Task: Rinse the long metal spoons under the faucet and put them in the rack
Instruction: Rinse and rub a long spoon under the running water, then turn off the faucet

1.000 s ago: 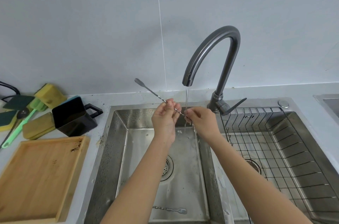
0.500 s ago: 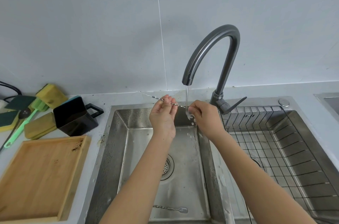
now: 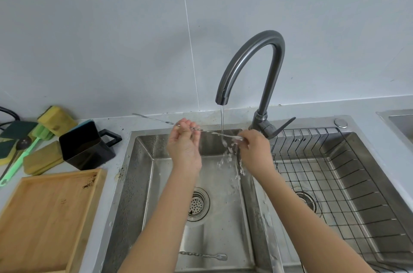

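Observation:
I hold a long thin metal spoon almost level over the left sink basin. My left hand pinches its twisted stem near the middle, and the left end sticks out past the sink rim. My right hand grips the other end just right of the water stream. Water runs from the dark curved faucet onto the stem and splashes below. A second long spoon lies on the basin floor near the front. The wire rack sits in the right basin with nothing visible in it.
On the counter at left are a wooden tray, a black square cup with a handle, several sponges and a green-handled brush. A round drain sits mid-basin. The faucet lever points right.
The spoon has tilted from slanting up-left to nearly level and slid left, with its stem now under the stream. My right hand moved slightly right and water splashes more.

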